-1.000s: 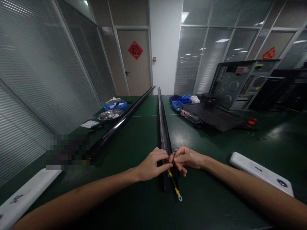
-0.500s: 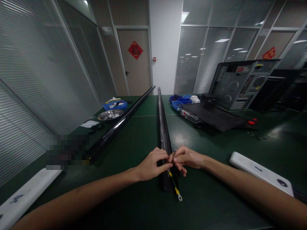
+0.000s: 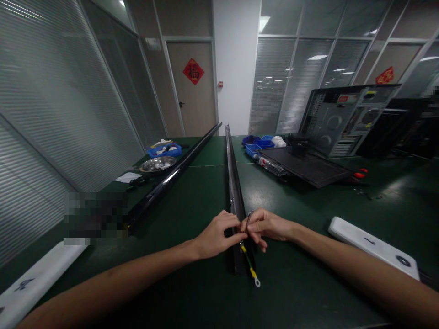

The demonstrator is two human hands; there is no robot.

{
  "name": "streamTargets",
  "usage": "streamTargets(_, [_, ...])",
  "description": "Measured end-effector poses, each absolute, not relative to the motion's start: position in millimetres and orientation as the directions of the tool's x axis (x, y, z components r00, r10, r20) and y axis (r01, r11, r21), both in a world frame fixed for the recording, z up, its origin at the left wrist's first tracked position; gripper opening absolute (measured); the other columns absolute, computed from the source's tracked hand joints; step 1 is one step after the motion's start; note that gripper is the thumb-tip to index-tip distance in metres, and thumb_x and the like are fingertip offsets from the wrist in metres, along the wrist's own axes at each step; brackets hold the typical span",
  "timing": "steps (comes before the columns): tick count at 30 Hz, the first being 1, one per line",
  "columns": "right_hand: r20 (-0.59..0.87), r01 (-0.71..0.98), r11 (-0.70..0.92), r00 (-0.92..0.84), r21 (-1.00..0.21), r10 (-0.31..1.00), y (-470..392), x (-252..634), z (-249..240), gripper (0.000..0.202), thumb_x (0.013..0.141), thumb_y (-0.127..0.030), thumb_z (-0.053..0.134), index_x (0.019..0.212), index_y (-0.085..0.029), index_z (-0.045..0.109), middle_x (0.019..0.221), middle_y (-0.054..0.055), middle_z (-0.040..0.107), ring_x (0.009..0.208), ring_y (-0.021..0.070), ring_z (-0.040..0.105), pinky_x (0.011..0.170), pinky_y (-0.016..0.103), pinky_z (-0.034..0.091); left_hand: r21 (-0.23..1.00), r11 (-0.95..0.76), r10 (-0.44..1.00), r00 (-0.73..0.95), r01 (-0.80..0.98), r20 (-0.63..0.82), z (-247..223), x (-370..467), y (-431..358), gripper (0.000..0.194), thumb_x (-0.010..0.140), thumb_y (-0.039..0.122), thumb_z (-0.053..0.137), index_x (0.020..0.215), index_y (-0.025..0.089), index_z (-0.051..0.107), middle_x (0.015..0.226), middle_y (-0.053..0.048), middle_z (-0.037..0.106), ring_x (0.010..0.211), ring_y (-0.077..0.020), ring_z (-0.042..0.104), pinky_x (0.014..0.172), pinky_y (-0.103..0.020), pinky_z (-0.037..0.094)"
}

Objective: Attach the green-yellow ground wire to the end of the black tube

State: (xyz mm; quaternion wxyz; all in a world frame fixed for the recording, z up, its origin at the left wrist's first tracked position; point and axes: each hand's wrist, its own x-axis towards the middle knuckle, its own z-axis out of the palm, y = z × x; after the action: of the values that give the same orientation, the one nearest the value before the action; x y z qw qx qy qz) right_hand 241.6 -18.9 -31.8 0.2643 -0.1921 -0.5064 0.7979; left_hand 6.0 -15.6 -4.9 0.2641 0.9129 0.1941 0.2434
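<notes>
Beside each other over the near end of a long black channel-shaped rail (image 3: 234,192), my two hands work close together. My right hand (image 3: 267,226) pinches a slim metal tool (image 3: 250,216) whose shiny end sticks up past the fingers; its exact kind is unclear. My left hand (image 3: 217,234) has thumb and fingers drawn together at the rail, and whatever lies between the tips is hidden. Just below the fingertips a short yellow-green ground wire (image 3: 249,262) hangs along the rail, with a bare ring terminal (image 3: 257,282) at its lower end.
A second black rail (image 3: 171,176) runs along the left. Behind it are a metal bowl (image 3: 158,164) and a blue tray (image 3: 174,151). Blue bins (image 3: 254,150), a black panel (image 3: 310,165) and an opened computer case (image 3: 339,121) stand right. A white device (image 3: 373,244) lies near my right forearm.
</notes>
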Motion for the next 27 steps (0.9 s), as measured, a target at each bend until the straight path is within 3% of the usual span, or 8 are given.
streamTargets(8, [-0.048,-0.213,-0.325,-0.767,-0.921,0.639,-20.9,239.2,-28.0,0.029,0.088,-0.032,0.079,0.101,-0.007,0.072,0.063,0.002,0.07,0.041,0.0097,0.063,0.044,0.019,0.059,0.566,-0.785,0.505,0.791,0.254,0.345,-2.8,7.5,-17.1,0.017,0.1,0.029,0.061,0.088,0.017,0.061,0.084,0.0,0.064,0.086,-0.0179,0.059,0.085,-0.032,0.037])
streamTargets(16, [-0.013,-0.221,-0.268,-0.75,-0.938,0.661,-20.8,239.9,-34.0,0.025,0.089,-0.031,0.077,0.091,-0.007,0.071,0.064,0.002,0.07,0.042,0.0097,0.063,0.046,0.022,0.061,0.56,-0.785,0.506,0.796,0.265,0.332,0.0,7.6,-18.1,0.021,0.1,0.029,0.058,0.083,0.017,0.056,0.084,-0.001,0.065,0.086,-0.0186,0.059,0.085,-0.033,0.038])
streamTargets(27, [-0.012,-0.23,-0.268,-0.737,-0.936,0.676,-22.3,237.9,-30.5,0.026,0.085,-0.031,0.08,0.08,-0.007,0.071,0.063,0.003,0.071,0.04,0.0095,0.062,0.044,0.022,0.061,0.567,-0.792,0.469,0.82,0.226,0.328,-3.0,6.4,-16.1,0.019,0.105,0.028,0.054,0.091,0.018,0.063,0.09,-0.002,0.067,0.092,-0.0187,0.06,0.09,-0.033,0.037])
